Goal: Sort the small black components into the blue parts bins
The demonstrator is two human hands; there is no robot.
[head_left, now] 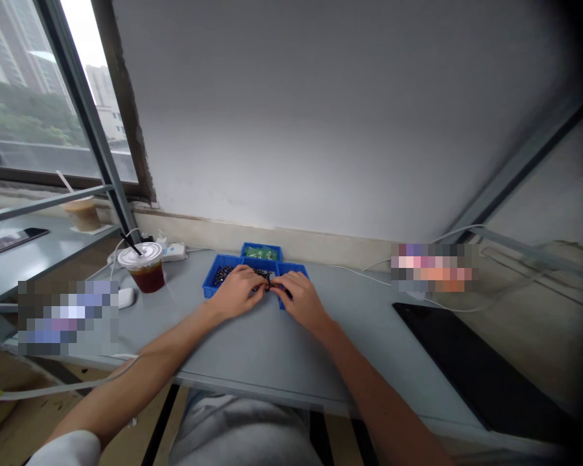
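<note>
My left hand (239,291) and my right hand (300,299) meet at the front of the blue bins, fingertips pinched together. Between them is a small dark part (268,285), too small to name. Under and beyond my left hand, a blue bin (206,288) holds many small dark, shiny pieces (222,276). A second blue bin (298,267) sits to the right, partly covered by my right hand. Behind them, a smaller blue bin (243,248) contains green pieces (262,253).
A lidded cup of dark drink (146,275) stands on the left, near a white power strip (173,252) and a small white case (125,298). A flat black panel (471,369) lies at the right. White cables run along the wall. Blurred patches hide things on both sides.
</note>
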